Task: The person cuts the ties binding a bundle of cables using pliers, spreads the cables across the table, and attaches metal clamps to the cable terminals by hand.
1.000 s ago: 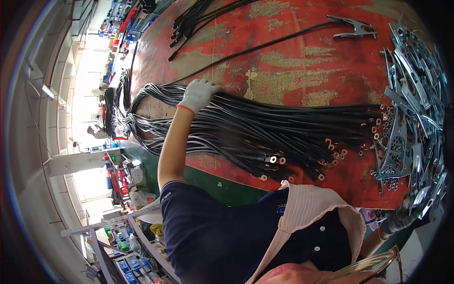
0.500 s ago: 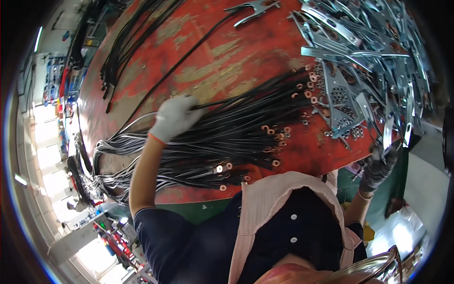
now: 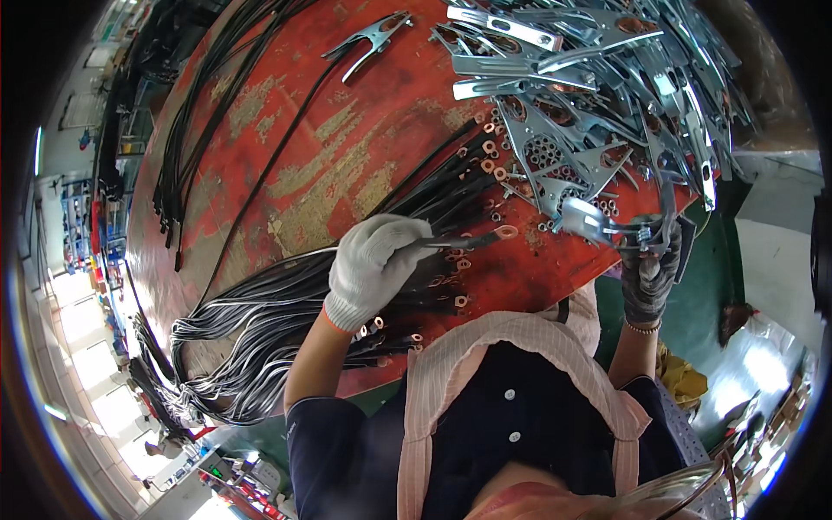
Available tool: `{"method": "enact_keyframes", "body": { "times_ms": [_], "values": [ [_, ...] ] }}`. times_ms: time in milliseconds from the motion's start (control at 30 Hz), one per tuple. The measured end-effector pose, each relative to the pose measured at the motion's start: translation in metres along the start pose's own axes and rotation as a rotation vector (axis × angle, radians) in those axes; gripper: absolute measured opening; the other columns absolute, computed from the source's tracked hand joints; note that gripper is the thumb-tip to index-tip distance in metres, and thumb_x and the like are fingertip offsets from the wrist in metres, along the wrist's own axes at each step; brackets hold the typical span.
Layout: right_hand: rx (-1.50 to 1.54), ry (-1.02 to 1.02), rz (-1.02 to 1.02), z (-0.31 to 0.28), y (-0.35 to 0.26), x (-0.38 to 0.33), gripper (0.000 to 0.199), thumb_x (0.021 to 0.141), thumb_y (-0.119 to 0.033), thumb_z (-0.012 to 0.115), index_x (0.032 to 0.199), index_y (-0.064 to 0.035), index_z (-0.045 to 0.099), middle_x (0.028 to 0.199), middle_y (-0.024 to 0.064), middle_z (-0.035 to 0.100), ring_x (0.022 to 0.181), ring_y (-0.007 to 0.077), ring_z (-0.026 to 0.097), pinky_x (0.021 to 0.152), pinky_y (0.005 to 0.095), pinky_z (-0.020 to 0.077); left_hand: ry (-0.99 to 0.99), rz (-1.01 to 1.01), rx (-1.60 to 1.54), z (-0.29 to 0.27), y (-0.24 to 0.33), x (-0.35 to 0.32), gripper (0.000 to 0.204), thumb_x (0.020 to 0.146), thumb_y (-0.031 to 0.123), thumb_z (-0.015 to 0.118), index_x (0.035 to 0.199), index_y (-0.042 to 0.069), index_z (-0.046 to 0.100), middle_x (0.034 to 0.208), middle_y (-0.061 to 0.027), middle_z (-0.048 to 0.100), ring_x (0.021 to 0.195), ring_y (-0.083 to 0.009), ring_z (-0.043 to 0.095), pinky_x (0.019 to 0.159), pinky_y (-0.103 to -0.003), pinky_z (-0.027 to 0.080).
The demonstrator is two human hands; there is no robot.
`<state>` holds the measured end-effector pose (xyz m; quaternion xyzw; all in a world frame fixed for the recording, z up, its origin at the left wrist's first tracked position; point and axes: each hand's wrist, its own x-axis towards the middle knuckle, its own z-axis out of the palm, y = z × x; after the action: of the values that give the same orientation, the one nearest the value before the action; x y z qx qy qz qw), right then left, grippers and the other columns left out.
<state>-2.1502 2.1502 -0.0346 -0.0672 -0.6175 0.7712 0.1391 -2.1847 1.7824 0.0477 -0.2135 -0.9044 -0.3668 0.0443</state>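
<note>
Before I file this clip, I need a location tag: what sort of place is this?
Probably an assembly workshop: a scuffed red worktable bears a heap of metal clamp parts and a bundle of black cables with copper ring lugs.

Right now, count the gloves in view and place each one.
2: a white glove on the left hand, holding a black cable, and a dark grey glove on the right hand, gripping a metal clamp. Others may be hidden.

Held cable (image 3: 459,243) part-hidden by left hand (image 3: 373,270); upper cables (image 3: 232,80) cut off.
</note>
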Motion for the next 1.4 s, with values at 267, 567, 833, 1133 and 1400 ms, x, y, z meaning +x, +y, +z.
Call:
{"method": "enact_keyframes", "body": {
  "times_ms": [267, 567, 833, 1133, 1400],
  "values": [
    [-0.482, -0.629, -0.331, 0.025, -0.037, 0.021, 0.043, 0.065, -0.029, 0.090, 0.101, -0.0127, 0.073, 0.094, 0.0073, 0.073, 0.081, 0.0214, 0.072, 0.067, 0.0309, 0.0556, -0.257, 0.008, 0.021, -0.007, 0.024, -0.008, 0.024, 0.077, 0.004, 0.074, 0.100, 0.000, 0.069, 0.085, -0.0147, 0.070, 0.072, -0.0315, 0.068, 0.063, -0.040, 0.051],
    [-0.440, -0.856, -0.540, 0.059, -0.031, 0.036, 0.042, 0.070, -0.016, 0.082, 0.110, -0.0109, 0.071, 0.102, 0.0050, 0.073, 0.091, 0.0243, 0.071, 0.082, 0.0350, 0.0575, -0.281, 0.089, 0.077, -0.009, 0.023, -0.020, 0.027, 0.076, 0.014, 0.076, 0.101, 0.005, 0.071, 0.071, -0.0093, 0.064, 0.060, -0.0259, 0.064, 0.053, -0.035, 0.048],
    [-0.438, -0.952, -0.613, 0.061, -0.028, 0.034, 0.044, 0.071, -0.012, 0.084, 0.113, -0.0093, 0.071, 0.107, 0.0073, 0.072, 0.098, 0.0262, 0.070, 0.085, 0.0362, 0.0574, -0.340, 0.030, 0.041, -0.013, 0.027, -0.017, 0.024, 0.077, 0.013, 0.076, 0.099, 0.004, 0.071, 0.072, -0.0101, 0.065, 0.060, -0.0259, 0.064, 0.053, -0.035, 0.048],
    [0.112, -0.823, 0.781, 0.060, -0.013, 0.001, 0.036, 0.101, -0.036, 0.058, 0.123, -0.0072, 0.063, 0.114, 0.0074, 0.065, 0.087, 0.0151, 0.067, 0.074, 0.0282, 0.0554, -0.354, 0.186, 0.176, -0.011, 0.028, -0.021, 0.038, 0.068, 0.012, 0.077, 0.104, 0.006, 0.070, 0.079, -0.0076, 0.068, 0.065, -0.0264, 0.065, 0.057, -0.038, 0.048],
    [-0.065, -0.707, 0.741, 0.028, -0.020, -0.008, 0.055, 0.088, -0.035, 0.077, 0.131, -0.0053, 0.060, 0.104, 0.0065, 0.069, 0.089, 0.0130, 0.066, 0.077, 0.0285, 0.0540, -0.369, 0.192, 0.276, -0.002, 0.028, -0.021, 0.038, 0.067, 0.010, 0.075, 0.104, 0.006, 0.069, 0.082, -0.0074, 0.067, 0.070, -0.0268, 0.065, 0.060, -0.039, 0.049]
  ]
}}
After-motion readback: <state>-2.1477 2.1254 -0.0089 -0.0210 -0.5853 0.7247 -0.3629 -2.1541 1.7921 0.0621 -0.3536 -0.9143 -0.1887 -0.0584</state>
